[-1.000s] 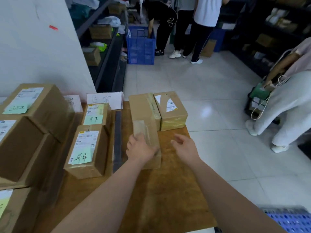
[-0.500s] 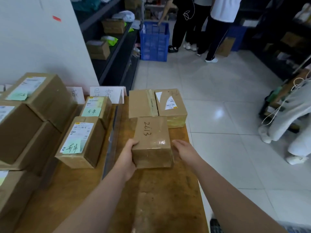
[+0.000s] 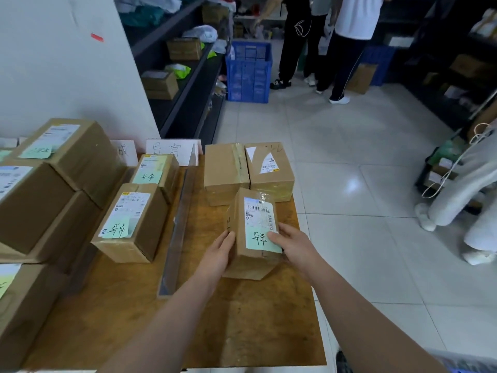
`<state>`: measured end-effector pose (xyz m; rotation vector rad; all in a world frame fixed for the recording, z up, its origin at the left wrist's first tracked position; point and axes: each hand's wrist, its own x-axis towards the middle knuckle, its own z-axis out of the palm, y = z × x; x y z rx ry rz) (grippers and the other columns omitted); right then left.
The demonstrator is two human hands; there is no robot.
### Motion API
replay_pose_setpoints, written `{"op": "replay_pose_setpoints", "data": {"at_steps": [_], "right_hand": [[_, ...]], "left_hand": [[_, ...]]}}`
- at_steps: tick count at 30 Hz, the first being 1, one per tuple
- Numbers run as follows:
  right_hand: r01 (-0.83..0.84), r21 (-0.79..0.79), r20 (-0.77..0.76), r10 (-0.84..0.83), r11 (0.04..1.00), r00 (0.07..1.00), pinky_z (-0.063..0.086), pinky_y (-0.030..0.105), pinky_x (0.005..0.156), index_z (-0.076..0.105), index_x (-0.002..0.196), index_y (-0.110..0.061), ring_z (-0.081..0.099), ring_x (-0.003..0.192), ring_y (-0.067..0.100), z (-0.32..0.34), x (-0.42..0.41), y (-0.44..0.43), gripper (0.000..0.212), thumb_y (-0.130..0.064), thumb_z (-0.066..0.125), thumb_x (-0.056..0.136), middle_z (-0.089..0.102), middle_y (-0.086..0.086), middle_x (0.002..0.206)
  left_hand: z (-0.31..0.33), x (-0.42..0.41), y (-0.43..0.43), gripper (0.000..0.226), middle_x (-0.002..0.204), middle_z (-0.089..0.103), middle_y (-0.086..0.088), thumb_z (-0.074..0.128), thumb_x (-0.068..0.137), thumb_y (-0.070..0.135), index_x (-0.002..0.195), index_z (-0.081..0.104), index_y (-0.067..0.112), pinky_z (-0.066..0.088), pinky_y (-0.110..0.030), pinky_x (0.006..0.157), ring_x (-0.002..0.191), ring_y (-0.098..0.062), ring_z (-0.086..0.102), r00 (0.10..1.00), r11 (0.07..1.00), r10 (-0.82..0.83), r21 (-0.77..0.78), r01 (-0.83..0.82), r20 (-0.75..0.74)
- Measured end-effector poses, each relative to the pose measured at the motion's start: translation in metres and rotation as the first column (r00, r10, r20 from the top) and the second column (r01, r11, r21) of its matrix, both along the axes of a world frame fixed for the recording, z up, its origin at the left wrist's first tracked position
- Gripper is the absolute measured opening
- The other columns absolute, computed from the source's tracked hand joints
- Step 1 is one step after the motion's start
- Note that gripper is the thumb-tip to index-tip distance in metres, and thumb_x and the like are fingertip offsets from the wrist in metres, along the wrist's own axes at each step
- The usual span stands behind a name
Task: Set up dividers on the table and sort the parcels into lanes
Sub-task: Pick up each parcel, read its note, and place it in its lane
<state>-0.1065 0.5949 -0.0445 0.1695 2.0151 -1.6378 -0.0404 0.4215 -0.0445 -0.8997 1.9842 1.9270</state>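
Both hands hold a small cardboard parcel (image 3: pixel 255 227) over the wooden table (image 3: pixel 255 319). My left hand (image 3: pixel 219 254) grips its left side and my right hand (image 3: pixel 293 244) its right side. The parcel is tilted, with its shipping label and a green handwritten note facing up. A long clear divider strip (image 3: pixel 176 235) runs front to back to its left. Left of the strip, two parcels with green notes (image 3: pixel 131 224) (image 3: pixel 156 172) stand in one lane. Behind the held parcel, two brown parcels (image 3: pixel 226 170) (image 3: pixel 270 168) stand side by side. A folded white paper sign (image 3: pixel 172 150) stands at the table's back.
Stacked larger boxes (image 3: pixel 40 189) fill the table's left side against a white wall. The table's right edge drops to a tiled floor. A blue crate (image 3: pixel 248 71) and dark shelves stand further back. People stand in the aisle beyond, and one person is close at the right.
The parcel has been turned over in both hands: the side with the handwritten number faced up before, and now the label and green note face up. It is lifted and tilted.
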Motion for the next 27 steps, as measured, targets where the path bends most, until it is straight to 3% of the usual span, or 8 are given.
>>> {"op": "replay_pose_setpoints", "data": {"at_steps": [4,7,10,16,19,22,27], "right_hand": [[0.011,0.005,-0.020,-0.010,1.000,1.000,0.057,0.038,0.088,0.053,0.134,-0.026,0.066,0.102,0.012,-0.001,0.008,0.000,0.047,-0.030,0.066,0.090,0.069,-0.007,0.114],[0.030,-0.042,-0.036,-0.032,0.999,0.999,0.057,0.037,0.087,0.051,0.139,-0.024,0.068,0.101,0.011,0.003,0.011,-0.005,0.055,-0.029,0.070,0.087,0.069,-0.007,0.115],[0.041,-0.084,-0.086,-0.048,0.996,0.995,0.058,0.031,0.082,0.051,0.137,-0.028,0.068,0.098,0.009,0.020,0.015,-0.016,0.055,-0.031,0.072,0.086,0.070,-0.010,0.112],[0.036,-0.137,-0.204,-0.063,0.990,0.977,0.059,0.027,0.074,0.053,0.136,-0.027,0.070,0.093,0.007,0.067,0.031,-0.052,0.056,-0.034,0.073,0.084,0.071,-0.008,0.108],[0.031,-0.169,-0.250,-0.073,0.985,0.966,0.058,0.023,0.069,0.054,0.134,-0.026,0.071,0.088,0.007,0.089,0.047,-0.075,0.053,-0.031,0.073,0.084,0.071,-0.007,0.098],[0.009,-0.158,-0.268,-0.051,0.987,0.962,0.060,0.028,0.073,0.054,0.134,-0.026,0.071,0.082,0.006,0.103,0.067,-0.101,0.055,-0.034,0.074,0.083,0.072,-0.006,0.093],[-0.003,-0.160,-0.237,-0.036,0.987,0.971,0.058,0.024,0.067,0.055,0.134,-0.022,0.071,0.081,0.008,0.109,0.113,-0.152,0.058,-0.035,0.076,0.081,0.071,-0.003,0.099]], "left_hand": [[0.005,0.009,0.003,0.070,0.131,0.059,0.005,0.057,0.086,0.061,0.148,0.036,0.034,0.047,-0.028,0.078,0.109,-0.014,0.058,0.999,0.997,-0.037,0.075,0.037,-0.009],[0.007,0.014,-0.002,0.075,0.124,0.064,0.009,0.066,0.081,0.057,0.147,0.038,0.035,0.051,-0.030,0.081,0.107,-0.012,0.062,0.998,0.994,-0.024,0.101,0.029,-0.056],[0.017,0.019,-0.010,0.072,0.122,0.064,0.007,0.066,0.084,0.051,0.147,0.037,0.034,0.054,-0.033,0.083,0.106,-0.014,0.063,0.995,0.993,0.031,0.119,-0.020,-0.098],[0.056,0.038,-0.036,0.061,0.120,0.065,0.007,0.060,0.089,0.049,0.145,0.040,0.033,0.051,-0.017,0.062,0.100,-0.011,0.065,0.977,0.992,0.085,0.108,-0.065,-0.196],[0.074,0.056,-0.058,0.062,0.119,0.068,0.005,0.061,0.086,0.053,0.142,0.044,0.032,0.054,-0.020,0.064,0.098,-0.012,0.068,0.965,0.989,0.113,0.117,-0.088,-0.235],[0.088,0.080,-0.083,0.048,0.104,0.074,0.004,0.061,0.088,0.050,0.130,0.056,0.027,0.055,-0.026,0.065,0.088,-0.013,0.072,0.959,0.985,0.141,0.132,-0.111,-0.246],[0.096,0.127,-0.134,0.040,0.098,0.076,0.006,0.060,0.088,0.050,0.120,0.064,0.026,0.051,-0.035,0.075,0.091,-0.017,0.070,0.969,0.988,0.145,0.083,-0.130,-0.201]]}}
